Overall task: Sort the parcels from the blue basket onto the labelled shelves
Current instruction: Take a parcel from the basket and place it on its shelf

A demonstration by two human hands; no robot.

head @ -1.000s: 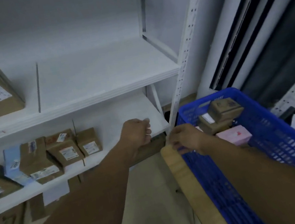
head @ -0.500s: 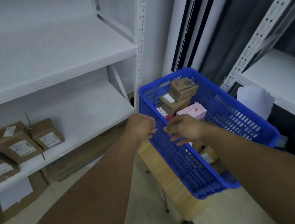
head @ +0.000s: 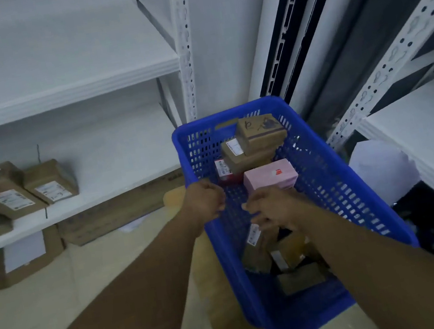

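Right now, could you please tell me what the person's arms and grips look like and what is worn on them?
The left forearm and right forearm are bare up to the frame edge: no sleeves, cuffs or cables show. The left grip and right grip are bare hands, ungloved, with no watch, wristband, ring or marking visible in this view.

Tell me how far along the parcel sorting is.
Done: a few brown parcels lie on the lower shelf. In hand: nothing clearly. The left hand sits curled at the rim of the blue basket, and the right hand reaches inside; its grip is unclear. Left: the pink box, the stacked brown boxes and the near-end parcels, so plenty to sort.
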